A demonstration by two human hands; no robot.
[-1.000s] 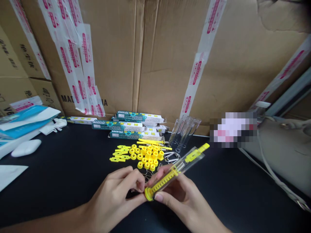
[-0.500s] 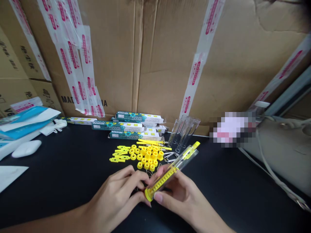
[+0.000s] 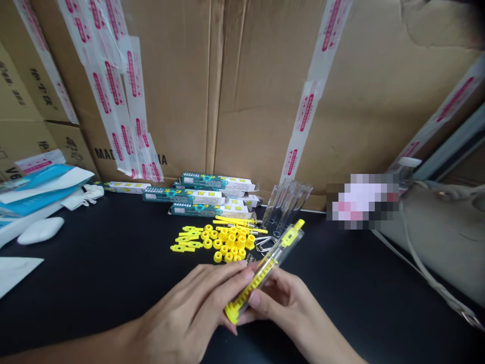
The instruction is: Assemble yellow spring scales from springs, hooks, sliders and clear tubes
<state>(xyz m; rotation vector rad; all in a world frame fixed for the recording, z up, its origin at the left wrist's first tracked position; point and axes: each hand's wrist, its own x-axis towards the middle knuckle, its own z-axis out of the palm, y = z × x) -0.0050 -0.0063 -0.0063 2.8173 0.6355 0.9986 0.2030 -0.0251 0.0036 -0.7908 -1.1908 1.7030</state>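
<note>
Rolling the clear tube [image 3: 265, 270] more upright, the left hand [image 3: 185, 316] has gone from pinching near the yellow cap [image 3: 232, 313] to laying its fingers [image 3: 227, 277] across the tube, while the right hand [image 3: 284, 298] grips it from below with its fingers curled round. So it's firmly grasped by both hands, not released, and held tilted above the black table [image 3: 94, 288], its far tip now swung toward the clear plastic sleeves [image 3: 286, 205] behind the pile of yellow bits [image 3: 223, 240].
</note>
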